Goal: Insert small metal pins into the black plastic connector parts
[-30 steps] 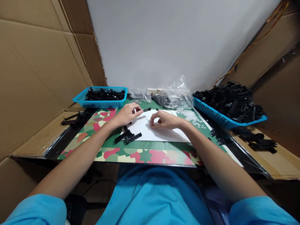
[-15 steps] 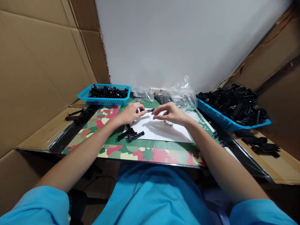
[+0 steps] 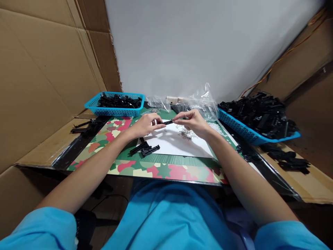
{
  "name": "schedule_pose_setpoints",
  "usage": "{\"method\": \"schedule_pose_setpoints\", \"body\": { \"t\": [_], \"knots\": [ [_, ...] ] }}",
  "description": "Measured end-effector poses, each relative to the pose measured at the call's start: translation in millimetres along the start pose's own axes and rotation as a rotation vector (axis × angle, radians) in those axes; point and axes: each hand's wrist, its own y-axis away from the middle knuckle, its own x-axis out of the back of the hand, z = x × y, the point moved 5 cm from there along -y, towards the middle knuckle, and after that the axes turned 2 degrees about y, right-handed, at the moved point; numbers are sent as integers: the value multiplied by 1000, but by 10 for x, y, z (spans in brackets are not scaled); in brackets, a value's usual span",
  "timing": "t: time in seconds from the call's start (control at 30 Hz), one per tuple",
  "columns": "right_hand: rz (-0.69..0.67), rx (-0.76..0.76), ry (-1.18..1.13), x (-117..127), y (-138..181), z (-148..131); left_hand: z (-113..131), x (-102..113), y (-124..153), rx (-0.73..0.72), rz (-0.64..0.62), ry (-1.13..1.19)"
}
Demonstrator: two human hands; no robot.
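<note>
My left hand (image 3: pixel 146 125) is closed on a slim black plastic part (image 3: pixel 168 122), which sticks out to the right from between thumb and fingers. At that part's right end, my right hand (image 3: pixel 194 122) has its thumb and fingertips pinched together; whatever they hold is too small to make out. Under both hands lies a white sheet (image 3: pixel 171 146). On it, below my right hand, is a pile of tiny metallic pieces (image 3: pixel 186 133). A few similar black plastic parts (image 3: pixel 145 148) rest at the sheet's left edge, near my left forearm.
A blue basket (image 3: pixel 114 111) of black parts stands at the back left, and a heaped blue basket (image 3: pixel 249 136) at the right. Clear plastic bags (image 3: pixel 203 106) lie along the wall. More black parts rest on cardboard at left (image 3: pixel 84 126) and right (image 3: pixel 291 160).
My right hand has come from above the metallic pile to the black part's right end, and its fingers have drawn together. My left hand still holds the part, now showing more.
</note>
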Motion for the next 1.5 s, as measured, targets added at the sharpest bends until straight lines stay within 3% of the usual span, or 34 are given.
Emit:
{"method": "schedule_pose_setpoints", "body": {
  "t": [0.27, 0.93, 1.2, 1.37, 1.5],
  "knots": [
    [34, -131, -197, 15, 15, 22, 56, 46, 9, -15, 70, 28],
    [63, -120, -159, 0, 26, -1, 154, 99, 25, -131, 214, 23],
    [133, -3, -76, -30, 61, -161, 216, 143, 41, -185, 338, 4],
    [179, 190, 91, -147, 134, -391, 236, 137, 66, -201, 383, 3],
    [222, 245, 219, -218, 199, -474, 254, 139, 85, -204, 422, 25]
  ]
}}
